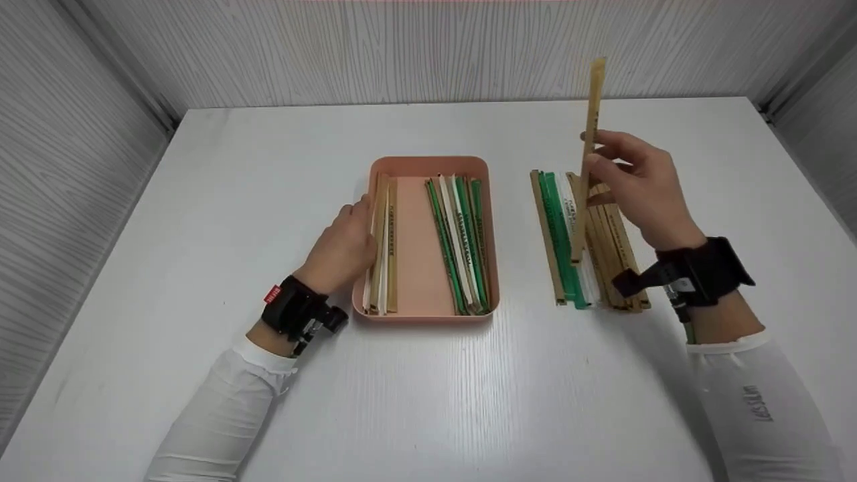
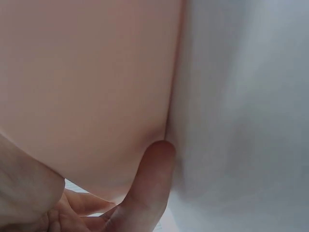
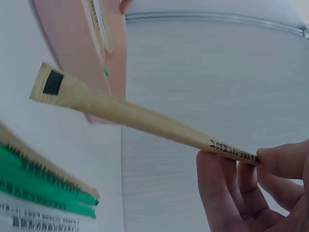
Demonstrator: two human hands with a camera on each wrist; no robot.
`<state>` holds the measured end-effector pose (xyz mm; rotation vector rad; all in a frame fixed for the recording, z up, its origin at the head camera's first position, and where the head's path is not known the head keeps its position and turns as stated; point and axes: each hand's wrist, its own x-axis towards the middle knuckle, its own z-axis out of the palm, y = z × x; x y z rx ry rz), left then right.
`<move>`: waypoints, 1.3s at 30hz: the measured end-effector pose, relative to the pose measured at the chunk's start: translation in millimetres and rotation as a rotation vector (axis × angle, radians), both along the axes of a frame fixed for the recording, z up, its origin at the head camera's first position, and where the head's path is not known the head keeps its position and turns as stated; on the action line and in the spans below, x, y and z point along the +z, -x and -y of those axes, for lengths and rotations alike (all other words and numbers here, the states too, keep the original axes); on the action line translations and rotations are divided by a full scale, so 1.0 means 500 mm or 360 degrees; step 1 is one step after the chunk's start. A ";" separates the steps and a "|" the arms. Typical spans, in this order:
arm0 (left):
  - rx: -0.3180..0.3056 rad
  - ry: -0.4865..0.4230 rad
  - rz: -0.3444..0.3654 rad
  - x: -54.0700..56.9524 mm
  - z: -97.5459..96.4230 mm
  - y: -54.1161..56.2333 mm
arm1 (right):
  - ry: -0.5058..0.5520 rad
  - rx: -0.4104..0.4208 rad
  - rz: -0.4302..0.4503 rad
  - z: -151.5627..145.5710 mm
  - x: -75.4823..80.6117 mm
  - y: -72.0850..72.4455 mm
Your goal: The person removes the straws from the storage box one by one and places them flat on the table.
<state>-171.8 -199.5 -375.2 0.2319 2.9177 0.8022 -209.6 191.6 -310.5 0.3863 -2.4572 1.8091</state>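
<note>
My right hand pinches a brown paper-wrapped straw between thumb and fingers. In the head view the straw overlaps the row of wrapped straws on the table; in the right wrist view its crimped end with a black mark points away from the hand. At the left side of a pink tray, my left hand grips the wall, with a finger low on the outside in the left wrist view. Inside the tray, brown and white straws lie along the left, while green, white and brown ones lie along the right.
The white table carries the tray near its middle, with the straw row to the right of it. Grained panels rise behind the table and at both sides.
</note>
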 end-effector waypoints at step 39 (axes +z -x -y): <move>-0.0010 0.0020 0.0040 0.001 0.001 -0.001 | -0.0804 -0.0098 0.0716 -0.179 -0.111 0.048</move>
